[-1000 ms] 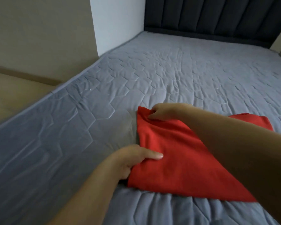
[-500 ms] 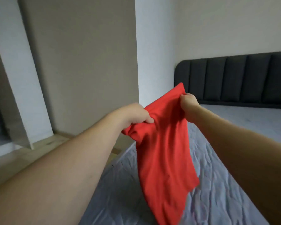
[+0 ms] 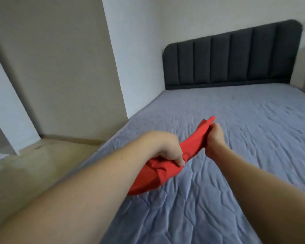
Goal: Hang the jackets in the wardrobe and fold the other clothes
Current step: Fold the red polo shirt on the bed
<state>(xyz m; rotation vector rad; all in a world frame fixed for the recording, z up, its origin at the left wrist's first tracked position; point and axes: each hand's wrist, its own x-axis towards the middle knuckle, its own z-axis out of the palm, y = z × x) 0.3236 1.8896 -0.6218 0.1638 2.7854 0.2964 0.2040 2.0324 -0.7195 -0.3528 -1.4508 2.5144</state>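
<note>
A red garment [image 3: 192, 141] hangs in the air above the grey quilted bed [image 3: 245, 138], stretched between my two hands. My left hand [image 3: 167, 148] grips its near, bunched end, whose loose cloth droops below my wrist. My right hand [image 3: 214, 138] grips the far end, with a red tip sticking out past my fingers. Both forearms reach forward over the left part of the mattress. Part of the garment is hidden behind my left arm.
A dark padded headboard [image 3: 232, 55] stands at the far end of the bed. A white wall corner [image 3: 130, 67] meets the bed's left side. Beige wall panels [image 3: 60, 67] and pale wooden floor [image 3: 33, 169] lie to the left.
The red garment was lifted off the bed and held up hanging; now it is lowered and held stretched out between both hands above the mattress.
</note>
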